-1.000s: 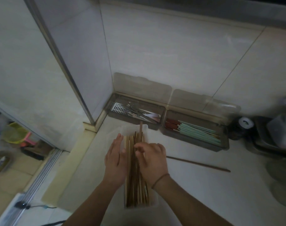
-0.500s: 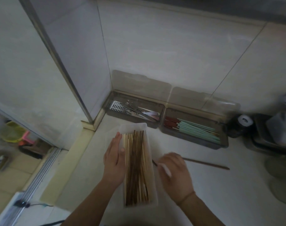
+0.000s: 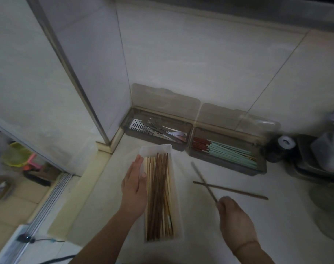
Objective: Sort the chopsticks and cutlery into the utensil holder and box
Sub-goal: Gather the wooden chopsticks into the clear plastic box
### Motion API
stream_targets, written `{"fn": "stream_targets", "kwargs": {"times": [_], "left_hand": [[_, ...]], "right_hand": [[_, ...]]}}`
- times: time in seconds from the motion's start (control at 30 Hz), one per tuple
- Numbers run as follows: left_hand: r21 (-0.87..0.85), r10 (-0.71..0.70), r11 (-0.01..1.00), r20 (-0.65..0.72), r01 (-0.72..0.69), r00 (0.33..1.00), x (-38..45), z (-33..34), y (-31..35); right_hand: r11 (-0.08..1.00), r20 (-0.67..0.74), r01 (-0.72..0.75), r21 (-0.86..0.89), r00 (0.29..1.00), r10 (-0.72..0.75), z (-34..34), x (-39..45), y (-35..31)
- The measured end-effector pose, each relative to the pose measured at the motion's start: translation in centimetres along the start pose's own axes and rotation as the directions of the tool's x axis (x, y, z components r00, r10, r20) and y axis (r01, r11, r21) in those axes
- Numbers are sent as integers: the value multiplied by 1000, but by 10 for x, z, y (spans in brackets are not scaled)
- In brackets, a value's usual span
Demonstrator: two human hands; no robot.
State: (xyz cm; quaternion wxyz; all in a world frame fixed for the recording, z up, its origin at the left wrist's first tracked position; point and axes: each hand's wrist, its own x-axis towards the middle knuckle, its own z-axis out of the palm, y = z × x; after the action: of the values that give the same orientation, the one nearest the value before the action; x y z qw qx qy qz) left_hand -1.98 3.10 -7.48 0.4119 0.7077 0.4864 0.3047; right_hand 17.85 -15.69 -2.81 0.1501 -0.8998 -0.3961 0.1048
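- While the left hand (image 3: 134,184) lies flat with straight fingers against the left wall of a long white box (image 3: 176,197), the right hand (image 3: 236,221) pinches the near end of a thin chopstick (image 3: 203,181), held tilted up over the countertop (image 3: 200,216).
- Filling the white box, a bundle of brown and pale wooden chopsticks (image 3: 158,195) lies lengthwise, just right of the left hand's fingers.
- On the counter lies a single dark chopstick (image 3: 230,190), crossed in view by the held one, just beyond the right hand.
- Against the tiled wall sit two open grey trays: one with metal cutlery (image 3: 156,128), the other with green-and-red chopsticks (image 3: 229,152), both well apart from the hands.
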Motion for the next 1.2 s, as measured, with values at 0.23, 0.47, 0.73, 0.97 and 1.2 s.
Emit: {"fn": "stream_targets", "kwargs": {"times": [0.23,0.47,0.73,0.97,1.2], "left_hand": [[8,3,1000,3,-3,1000,0,-1,1],[22,71,997,-2,-71,997,2,-1,-4],[33,45,998,1,-45,999,2,0,-4],[43,15,999,30,-16,999,1,-1,-1],[34,4,999,41,-6,999,1,-1,-1]], "right_hand": [[762,-107,265,591,962,-252,-19,6,-102],[831,189,553,-62,824,-535,42,19,-122],[694,88,719,31,690,-718,38,23,-93],[971,-130,214,-108,965,-227,29,62,38],[973,-171,82,-216,978,-120,16,37,69]]}}
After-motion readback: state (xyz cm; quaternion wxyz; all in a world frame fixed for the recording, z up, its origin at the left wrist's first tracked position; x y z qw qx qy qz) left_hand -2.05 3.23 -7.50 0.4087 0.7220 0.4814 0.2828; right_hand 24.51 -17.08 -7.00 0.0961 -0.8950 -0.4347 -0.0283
